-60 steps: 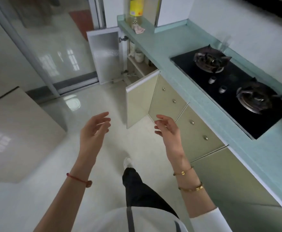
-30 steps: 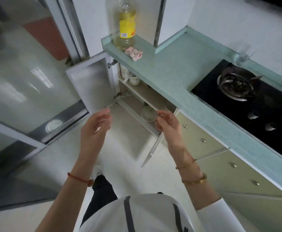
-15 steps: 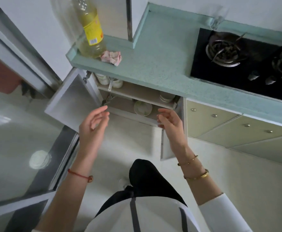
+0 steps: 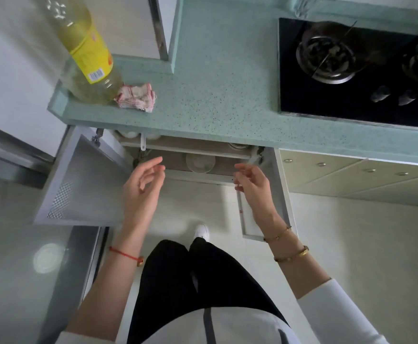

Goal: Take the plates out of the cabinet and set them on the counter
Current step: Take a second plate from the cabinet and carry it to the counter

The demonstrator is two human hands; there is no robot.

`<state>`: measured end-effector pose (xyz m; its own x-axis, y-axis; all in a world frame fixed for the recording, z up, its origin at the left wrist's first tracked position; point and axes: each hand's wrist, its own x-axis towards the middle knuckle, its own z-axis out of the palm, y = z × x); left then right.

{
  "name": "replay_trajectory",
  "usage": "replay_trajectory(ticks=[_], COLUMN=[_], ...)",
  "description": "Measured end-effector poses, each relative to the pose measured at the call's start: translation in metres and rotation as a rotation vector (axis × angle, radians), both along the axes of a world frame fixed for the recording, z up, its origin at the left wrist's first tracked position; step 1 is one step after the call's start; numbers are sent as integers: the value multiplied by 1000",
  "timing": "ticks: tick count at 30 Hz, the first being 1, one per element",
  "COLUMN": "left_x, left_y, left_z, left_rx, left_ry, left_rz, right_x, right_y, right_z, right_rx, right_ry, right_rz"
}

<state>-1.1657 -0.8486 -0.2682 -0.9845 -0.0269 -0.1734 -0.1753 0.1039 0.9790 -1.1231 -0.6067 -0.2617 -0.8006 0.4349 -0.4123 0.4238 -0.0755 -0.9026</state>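
Both hands, left hand (image 4: 142, 187) and right hand (image 4: 253, 184), empty with loose fingers, hover apart before the open cabinet (image 4: 190, 155), flanking the plates (image 4: 200, 163) to lift them.

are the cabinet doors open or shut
Open. The left door and right door both stand swung out toward the person, and the shelf inside shows between them.
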Motion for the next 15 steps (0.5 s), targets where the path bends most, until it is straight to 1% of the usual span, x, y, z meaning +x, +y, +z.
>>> replay_trajectory(ticks=[3,9,15], left_x=[-22,-68,-110], left_y=[0,5,17], left_z=[-27,-91,-198], left_rx=[-30,-81,-78], left_ry=[-31,-62,-57], left_rz=[-14,-63,-66], right_x=[-19,-54,-91], right_y=[-1,-6,-7], right_z=[-26,-105,-225], right_rx=[12,16,33], right_ry=[-43,-134,-190], right_rz=[-26,-69,-89])
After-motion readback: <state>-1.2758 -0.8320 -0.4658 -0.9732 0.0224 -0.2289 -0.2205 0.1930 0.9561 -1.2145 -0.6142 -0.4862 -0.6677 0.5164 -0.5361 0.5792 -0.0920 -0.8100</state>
